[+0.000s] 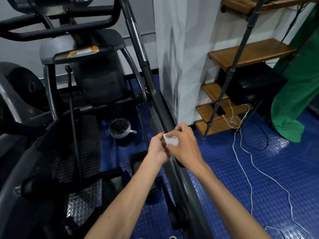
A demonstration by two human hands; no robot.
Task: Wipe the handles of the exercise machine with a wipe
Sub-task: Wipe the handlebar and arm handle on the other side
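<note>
Both hands meet over the long dark bar of the exercise machine, low on its sloping part. The right hand has its fingers curled around a small white wipe, and the left hand pinches the same wipe from the other side. The wipe looks folded or bunched, and it sits just above the bar; I cannot tell if it touches the bar.

It seems that the person is arranging the wipe before the next stroke. To do this step well, I think the wipe should be opened to a clean face and then wrapped around the bar, so it covers the whole round surface and not only the top. One hand can then slide it along the bar toward the shiny upper handle. The black curved handles near the console are well apart from the hands. A pack of wipes lies on the machine's tray, and a small bin stands on the blue floor nearby.
</note>
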